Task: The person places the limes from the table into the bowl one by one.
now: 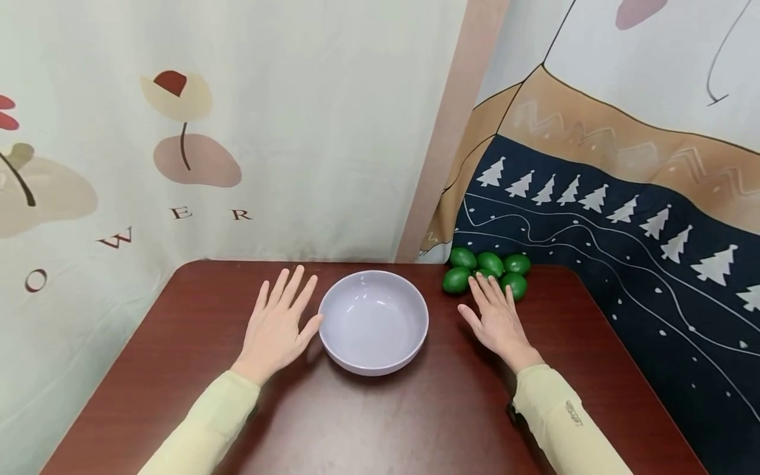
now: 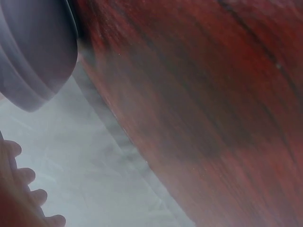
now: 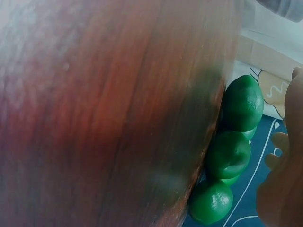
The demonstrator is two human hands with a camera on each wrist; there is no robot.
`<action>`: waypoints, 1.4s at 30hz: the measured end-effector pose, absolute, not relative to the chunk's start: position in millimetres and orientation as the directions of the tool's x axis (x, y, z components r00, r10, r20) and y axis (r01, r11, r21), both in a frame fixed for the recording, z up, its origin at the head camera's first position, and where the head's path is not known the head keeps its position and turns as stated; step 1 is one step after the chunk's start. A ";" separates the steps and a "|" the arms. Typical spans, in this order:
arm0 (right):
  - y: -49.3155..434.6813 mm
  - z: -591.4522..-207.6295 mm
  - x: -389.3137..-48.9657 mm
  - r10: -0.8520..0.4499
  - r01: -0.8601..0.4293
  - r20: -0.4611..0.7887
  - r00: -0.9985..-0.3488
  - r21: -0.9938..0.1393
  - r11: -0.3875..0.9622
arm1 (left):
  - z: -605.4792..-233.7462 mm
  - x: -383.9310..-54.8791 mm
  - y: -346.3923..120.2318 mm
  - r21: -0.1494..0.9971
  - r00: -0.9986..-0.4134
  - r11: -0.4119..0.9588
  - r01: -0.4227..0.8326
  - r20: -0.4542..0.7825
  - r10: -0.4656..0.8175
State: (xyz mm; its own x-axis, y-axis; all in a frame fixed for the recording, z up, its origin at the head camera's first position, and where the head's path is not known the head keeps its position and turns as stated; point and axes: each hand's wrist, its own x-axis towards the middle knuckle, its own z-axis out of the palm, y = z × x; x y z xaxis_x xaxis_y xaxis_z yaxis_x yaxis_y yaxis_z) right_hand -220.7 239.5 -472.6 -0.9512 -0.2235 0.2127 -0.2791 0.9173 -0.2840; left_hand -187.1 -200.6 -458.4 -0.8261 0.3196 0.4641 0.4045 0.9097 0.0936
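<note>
A pale lilac bowl point(image 1: 374, 323) stands upright with nothing in it, near the table's middle. To its left, my left hand point(image 1: 278, 328) is spread with straight fingers, the thumb tip right at the bowl's rim. My right hand point(image 1: 499, 324) is held out on the other side, fingers extended and holding nothing. Its fingertips overlap a cluster of several glossy green lime-like fruits point(image 1: 456, 280) at the table's back right, partly hiding one. In the left wrist view the bowl's outer wall point(image 2: 38, 52) shows beside the fingertips; the right wrist view has the green fruits point(image 3: 229, 154) beside the hand.
The dark red-brown wooden table point(image 1: 380, 429) has its back edge against hanging cloth. A pale curtain point(image 1: 320, 132) with printed flowers and letters hangs behind and to the left; a navy cloth point(image 1: 594, 264) with white trees hangs at the right.
</note>
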 end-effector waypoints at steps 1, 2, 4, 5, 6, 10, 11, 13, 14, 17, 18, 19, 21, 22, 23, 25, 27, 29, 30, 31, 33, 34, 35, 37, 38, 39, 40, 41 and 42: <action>239.2 -473.4 -220.6 -0.223 -0.280 0.216 -0.950 -0.284 0.917 | -458.7 -186.2 -200.8 0.094 -0.830 0.911 0.402 0.458 0.319; 239.1 -474.4 -220.4 -0.223 -0.280 0.216 -0.950 -0.283 0.918 | -459.2 -185.2 -201.0 0.094 -0.831 0.911 0.402 0.454 0.320; 239.1 -476.0 -219.9 -0.222 -0.278 0.212 -0.952 -0.285 0.918 | -460.3 -183.5 -201.3 0.097 -0.834 0.911 0.401 0.449 0.320; 239.0 -476.7 -219.9 -0.222 -0.277 0.211 -0.952 -0.284 0.918 | -460.9 -183.0 -201.6 0.097 -0.835 0.911 0.400 0.449 0.318; 238.9 -477.3 -220.0 -0.223 -0.278 0.211 -0.952 -0.283 0.918 | -461.6 -182.7 -201.9 0.096 -0.834 0.912 0.399 0.451 0.317; 238.4 -477.5 -221.6 -0.226 -0.285 0.223 -0.948 -0.288 0.914 | -463.8 -181.1 -202.7 0.094 -0.835 0.915 0.393 0.454 0.312; 238.4 -477.3 -222.4 -0.226 -0.288 0.227 -0.947 -0.290 0.913 | -464.3 -180.8 -202.9 0.094 -0.836 0.916 0.390 0.453 0.310; 238.6 -476.7 -223.6 -0.227 -0.293 0.238 -0.944 -0.294 0.910 | -465.1 -180.1 -203.2 0.095 -0.838 0.917 0.387 0.451 0.307; 238.9 -476.2 -224.1 -0.227 -0.295 0.243 -0.943 -0.296 0.908 | -465.4 -179.7 -203.4 0.096 -0.839 0.917 0.386 0.449 0.306; 239.4 -475.6 -225.7 -0.226 -0.300 0.253 -0.940 -0.304 0.904 | -466.2 -179.0 -203.8 0.101 -0.843 0.918 0.383 0.443 0.303; 239.4 -475.8 -226.5 -0.226 -0.302 0.259 -0.939 -0.303 0.904 | -466.1 -178.7 -203.7 0.104 -0.844 0.918 0.383 0.443 0.302; 239.3 -475.8 -227.1 -0.226 -0.303 0.262 -0.938 -0.306 0.903 | -466.0 -178.4 -203.7 0.106 -0.846 0.918 0.381 0.442 0.300; 238.8 -476.3 -228.7 -0.228 -0.306 0.265 -0.937 -0.308 0.901 | -465.7 -177.8 -203.5 0.111 -0.851 0.921 0.375 0.435 0.294; 238.6 -476.7 -229.6 -0.229 -0.307 0.265 -0.937 -0.306 0.901 | -465.4 -177.4 -203.2 0.114 -0.854 0.921 0.371 0.431 0.291; 238.2 -477.1 -230.4 -0.229 -0.307 0.264 -0.937 -0.305 0.902 | -465.2 -177.1 -202.9 0.118 -0.856 0.922 0.369 0.428 0.288; 237.6 -477.5 -231.8 -0.229 -0.304 0.255 -0.939 -0.308 0.901 | -464.4 -176.1 -201.8 0.128 -0.865 0.923 0.362 0.414 0.282; 237.1 -477.8 -233.0 -0.230 -0.303 0.251 -0.940 -0.308 0.902 | -463.6 -175.2 -200.5 0.140 -0.873 0.923 0.357 0.402 0.277; 236.4 -477.6 -234.6 -0.236 -0.308 0.250 -0.939 -0.310 0.899 | -462.8 -174.1 -199.3 0.150 -0.878 0.924 0.351 0.395 0.270; 236.0 -477.5 -235.5 -0.239 -0.312 0.252 -0.938 -0.310 0.898 | -462.3 -173.6 -198.7 0.154 -0.881 0.925 0.348 0.392 0.266; 235.7 -477.4 -236.3 -0.241 -0.315 0.255 -0.937 -0.311 0.897 | -461.9 -173.2 -198.1 0.160 -0.884 0.925 0.345 0.386 0.263; 235.2 -476.8 -238.2 -0.245 -0.321 0.260 -0.934 -0.310 0.895 | -461.3 -172.4 -196.9 0.173 -0.891 0.925 0.337 0.376 0.255; 234.8 -476.1 -238.9 -0.246 -0.322 0.261 -0.933 -0.311 0.894 | -461.2 -172.0 -196.2 0.179 -0.894 0.925 0.335 0.369 0.252; 234.3 -475.5 -239.6 -0.244 -0.322 0.262 -0.934 -0.313 0.894 | -461.0 -172.0 -195.6 0.183 -0.897 0.925 0.333 0.365 0.251; 233.0 -473.7 -241.3 -0.239 -0.318 0.263 -0.935 -0.319 0.893 | -460.1 -171.8 -194.6 0.194 -0.903 0.925 0.327 0.352 0.245; 232.4 -472.8 -242.1 -0.236 -0.315 0.261 -0.936 -0.323 0.892 | -459.9 -171.6 -194.3 0.196 -0.905 0.925 0.325 0.350 0.244; 231.3 -471.8 -242.8 -0.231 -0.310 0.258 -0.938 -0.329 0.892 | -459.9 -171.7 -194.1 0.199 -0.906 0.925 0.324 0.348 0.243; 230.3 -471.1 -243.6 -0.226 -0.305 0.254 -0.940 -0.336 0.891 | -459.5 -171.8 -193.7 0.197 -0.906 0.925 0.324 0.347 0.243; 229.4 -470.6 -244.3 -0.220 -0.299 0.249 -0.943 -0.342 0.891 | -459.3 -171.6 -193.4 0.197 -0.906 0.926 0.323 0.346 0.243; 228.5 -470.2 -244.9 -0.215 -0.293 0.244 -0.946 -0.349 0.890 | -459.3 -171.1 -192.9 0.198 -0.907 0.926 0.323 0.345 0.242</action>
State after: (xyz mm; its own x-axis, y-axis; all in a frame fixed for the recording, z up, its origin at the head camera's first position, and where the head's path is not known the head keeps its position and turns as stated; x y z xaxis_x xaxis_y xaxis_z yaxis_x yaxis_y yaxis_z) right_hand -244.9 228.5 -470.2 -0.9457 -0.2152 0.2436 -0.2926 0.8901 -0.3495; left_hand -171.1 -192.9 -459.3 -0.9068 0.2424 0.3449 0.3226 0.9257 0.1976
